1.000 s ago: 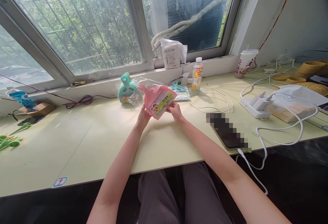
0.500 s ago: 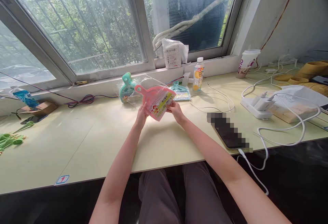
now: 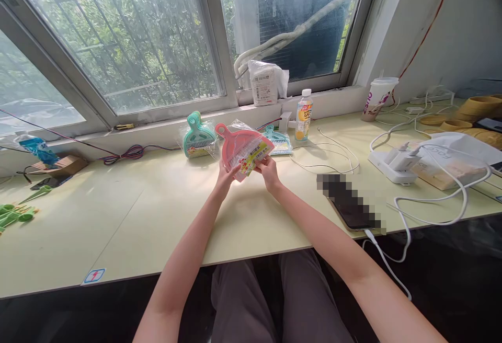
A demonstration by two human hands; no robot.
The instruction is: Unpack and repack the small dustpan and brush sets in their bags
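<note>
A pink dustpan with a printed label, in a clear plastic wrapper, is held above the table, tilted with its handle up to the left. My left hand is closed on its lower left edge. On the label side, at the lower right, my right hand grips it with the thumb in front. Behind it to the left stand several stacked green dustpans in clear wrapping. Another wrapped green dustpan with a brush lies behind to the right, partly covered by the pink one.
A drink bottle stands near the window sill. On the right are a phone, a white power strip, loose cables and a cup. Green plastic pieces lie at the far left. The table edge runs above my legs.
The pink dustpan has shifted slightly right and turned, so its handle points more upward. My left hand has moved right with it; both hands keep hold.
</note>
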